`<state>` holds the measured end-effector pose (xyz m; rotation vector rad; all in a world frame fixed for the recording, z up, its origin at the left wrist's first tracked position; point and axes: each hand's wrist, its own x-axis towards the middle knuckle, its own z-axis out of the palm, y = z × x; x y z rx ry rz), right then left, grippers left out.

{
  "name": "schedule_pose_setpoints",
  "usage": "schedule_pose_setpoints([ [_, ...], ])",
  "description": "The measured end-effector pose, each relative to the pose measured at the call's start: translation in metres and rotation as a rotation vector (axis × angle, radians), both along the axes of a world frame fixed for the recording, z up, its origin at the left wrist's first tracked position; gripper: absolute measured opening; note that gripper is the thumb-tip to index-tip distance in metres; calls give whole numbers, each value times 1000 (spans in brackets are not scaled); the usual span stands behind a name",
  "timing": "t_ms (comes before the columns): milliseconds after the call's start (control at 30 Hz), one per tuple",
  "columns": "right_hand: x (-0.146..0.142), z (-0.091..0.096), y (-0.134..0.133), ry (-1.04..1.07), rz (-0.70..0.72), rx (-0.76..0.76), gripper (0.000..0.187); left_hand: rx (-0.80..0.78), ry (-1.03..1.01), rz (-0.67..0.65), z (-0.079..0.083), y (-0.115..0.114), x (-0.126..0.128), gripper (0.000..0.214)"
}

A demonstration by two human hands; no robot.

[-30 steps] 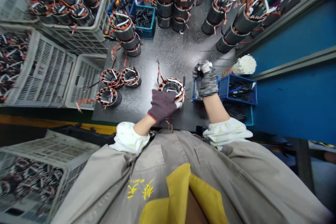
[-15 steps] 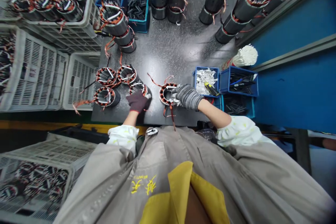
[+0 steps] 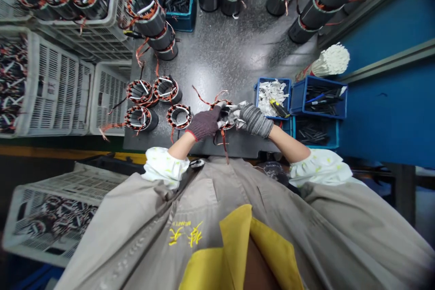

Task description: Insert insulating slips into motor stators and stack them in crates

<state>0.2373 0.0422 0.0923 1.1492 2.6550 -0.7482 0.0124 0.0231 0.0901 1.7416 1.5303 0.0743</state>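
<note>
Wound stator stands on the dark bench close to the worker's front, between both hands and partly covered by them. Left hand, in a dark purple glove, touches its left side, fingers slightly parted over the rim; cannot tell how firmly they grip. Right hand, in striped grey, reaches in from the right, fingers drawn narrow at the opening. Whitish material shows at its fingertips; glove tip or loose piece, cannot tell.

Loose copper leads trail from the near side toward the apron; best left free of the fingers and not pinned beneath the core. A second stator stands just left, so rim work wants small movements. My reading: left hand should brace the core, right fingers work lightly around the edge, no scraping of windings, with the bore left visible for checking.
</note>
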Motion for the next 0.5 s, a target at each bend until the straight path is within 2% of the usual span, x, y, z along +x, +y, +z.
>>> schedule_pose_setpoints([
  [167, -36, 17, -4, -122, -53, 25, 52, -53, -365, 222, -11, -7, -16, 58],
  [233, -48, 20, -4, -164, -78, -1, 46, -5, -371, 254, -9, -7, -23, 47],
  [267, -50, 20, -3, -183, -73, -8, 44, 21, -333, 213, -7, -5, -25, 41],
  [333, -46, 19, -2, -191, -42, -4, 39, 26, -214, 28, -3, 3, -25, 31],
  [433, -30, 14, -2, -168, -18, 6, 36, -62, -58, -247, -4, 19, -15, 27],
  [500, -24, 11, -3, -178, -2, 6, 36, -39, -59, -232, -12, 25, -7, 30],
])
